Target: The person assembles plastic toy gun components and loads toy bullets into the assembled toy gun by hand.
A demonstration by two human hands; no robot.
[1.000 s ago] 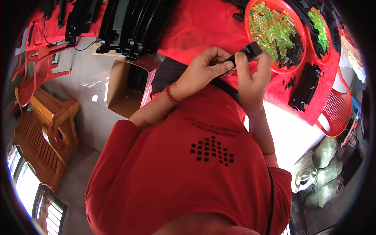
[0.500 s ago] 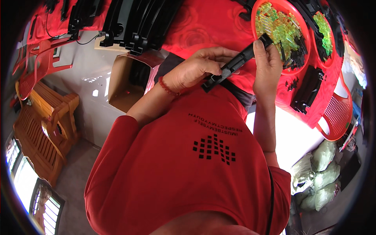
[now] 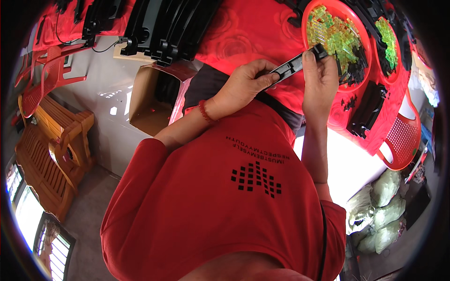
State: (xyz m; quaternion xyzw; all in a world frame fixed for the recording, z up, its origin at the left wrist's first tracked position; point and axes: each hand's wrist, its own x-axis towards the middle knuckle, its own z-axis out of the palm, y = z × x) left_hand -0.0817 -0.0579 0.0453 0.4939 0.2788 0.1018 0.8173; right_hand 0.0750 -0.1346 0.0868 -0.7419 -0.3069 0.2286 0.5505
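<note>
Between my two hands is a long, narrow black plastic piece [image 3: 292,68], slanting up to the right, its hollow, channelled side showing. My left hand [image 3: 246,85] is closed on its lower end, thumb on top, and covers that end. The fingers of my right hand [image 3: 320,77] grip the upper end, with the thumb pressed on it near the tip. Just beyond that hand stands a round red basin [image 3: 305,33] of translucent yellow-green pieces [image 3: 330,33]. Small black parts [image 3: 355,68] lie in the basin's near right side.
A second red basin [image 3: 399,56] with similar pieces stands to the right. Long black plastic parts [image 3: 164,33] lie on the red tablecloth [image 3: 234,35] at far left; another black part [image 3: 368,110] lies right. An open carton [image 3: 145,105] sits below the table edge.
My left hand has shifted right and up along the black piece, and the end that stuck out below it is now covered. The piece has rolled so more of its channelled side shows.
</note>
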